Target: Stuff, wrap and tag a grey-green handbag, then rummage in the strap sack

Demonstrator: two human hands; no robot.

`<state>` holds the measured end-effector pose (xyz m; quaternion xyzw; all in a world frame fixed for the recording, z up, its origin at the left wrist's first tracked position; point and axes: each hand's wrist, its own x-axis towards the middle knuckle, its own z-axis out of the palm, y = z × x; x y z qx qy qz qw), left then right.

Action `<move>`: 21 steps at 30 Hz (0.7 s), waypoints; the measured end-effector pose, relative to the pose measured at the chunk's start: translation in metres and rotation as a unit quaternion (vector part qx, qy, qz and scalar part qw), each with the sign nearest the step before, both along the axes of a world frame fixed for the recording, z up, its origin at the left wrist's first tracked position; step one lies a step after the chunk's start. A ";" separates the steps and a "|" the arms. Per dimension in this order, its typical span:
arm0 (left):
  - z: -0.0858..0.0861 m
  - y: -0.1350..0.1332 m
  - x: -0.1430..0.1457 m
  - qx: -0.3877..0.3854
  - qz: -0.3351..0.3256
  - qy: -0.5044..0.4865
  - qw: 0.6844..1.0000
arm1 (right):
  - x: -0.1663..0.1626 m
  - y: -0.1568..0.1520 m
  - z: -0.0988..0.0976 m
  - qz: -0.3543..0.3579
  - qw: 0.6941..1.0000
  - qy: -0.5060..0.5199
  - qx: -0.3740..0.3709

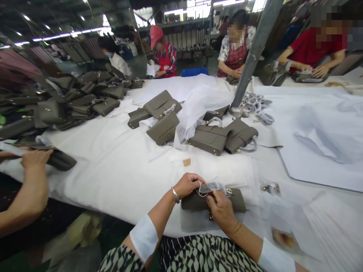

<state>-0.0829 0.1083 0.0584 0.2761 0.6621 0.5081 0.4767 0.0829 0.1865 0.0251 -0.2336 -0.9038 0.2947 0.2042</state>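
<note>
A grey-brown handbag (238,199) lies at the table's near edge, on a thin translucent sheet (193,221). Its carry handle (214,186) is wrapped in thin whitish film, with a gold fitting beside it. My left hand (189,184), a silver bangle on its wrist, is closed at the bag's left end, pinching a thin white string (201,193) that loops toward the handle. With fingers pressed together, my right hand (222,209) grips the wrapped handle near its left end. The exact fingertip contact is partly hidden.
Several similar handbags (210,138) lie mid-table around white tissue (195,102). A large bag pile (82,94) fills the left. A slanted metal post (252,56) rises beside wrapped straps (253,104). At left, a co-worker's hand (35,156) holds another bag; other people work opposite.
</note>
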 end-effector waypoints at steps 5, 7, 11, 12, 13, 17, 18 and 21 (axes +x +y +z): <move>0.006 0.002 -0.003 -0.007 -0.010 -0.056 0.998 | -0.006 -0.001 -0.004 -0.036 0.999 -0.009 -0.038; 0.009 0.005 -0.002 -0.009 -0.029 -0.077 0.997 | -0.007 -0.004 -0.006 -0.041 0.997 0.000 -0.062; 0.011 0.010 0.001 -0.010 -0.048 -0.094 0.994 | -0.010 -0.009 -0.006 -0.066 0.990 0.047 -0.112; 0.010 0.011 0.003 -0.014 -0.047 -0.089 0.995 | -0.010 -0.010 -0.004 -0.071 0.988 0.058 -0.126; 0.010 0.012 0.005 -0.020 -0.045 -0.080 0.996 | -0.011 -0.011 -0.003 -0.074 0.985 0.069 -0.140; 0.009 0.012 0.010 -0.044 -0.050 -0.029 0.997 | -0.011 -0.015 0.004 -0.095 0.972 0.114 -0.180; 0.010 0.011 0.010 -0.050 -0.056 -0.017 0.997 | -0.011 -0.016 0.005 -0.102 0.970 0.122 -0.182; 0.009 0.012 0.009 -0.060 -0.083 0.006 0.995 | -0.012 -0.020 0.008 -0.124 0.969 0.124 -0.177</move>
